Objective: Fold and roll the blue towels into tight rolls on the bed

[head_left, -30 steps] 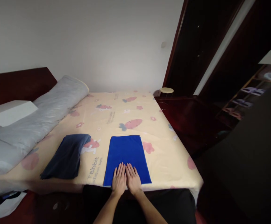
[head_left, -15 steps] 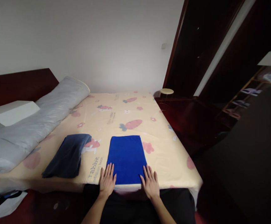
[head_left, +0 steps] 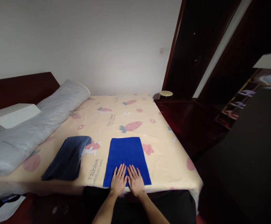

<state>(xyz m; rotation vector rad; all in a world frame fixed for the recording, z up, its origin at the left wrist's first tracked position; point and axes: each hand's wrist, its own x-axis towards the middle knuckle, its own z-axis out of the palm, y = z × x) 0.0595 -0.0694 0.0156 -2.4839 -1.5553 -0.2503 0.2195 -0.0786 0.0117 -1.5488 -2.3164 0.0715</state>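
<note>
A bright blue cloth (head_left: 126, 151) lies flat on the bed, close to its near edge. My left hand (head_left: 119, 180) rests palm down on the near part of the cloth, fingers stretched out. Beside it, my right hand (head_left: 135, 180) also lies flat on the cloth, the two thumbs almost meeting. Neither hand grips anything. To the left, apart from both hands, a dark blue folded garment (head_left: 67, 158) lies on the patterned bedsheet (head_left: 168, 165).
A long grey rolled quilt (head_left: 56, 109) runs along the headboard (head_left: 23, 87), with a white box (head_left: 16, 115) on it. Beyond the bed's far right corner stands a round stool (head_left: 165, 93). At right is a rack (head_left: 240, 96) holding shoes.
Both hands have moved inward from the cloth's side edges to its near middle, now side by side. The view has tilted slightly upward.
</note>
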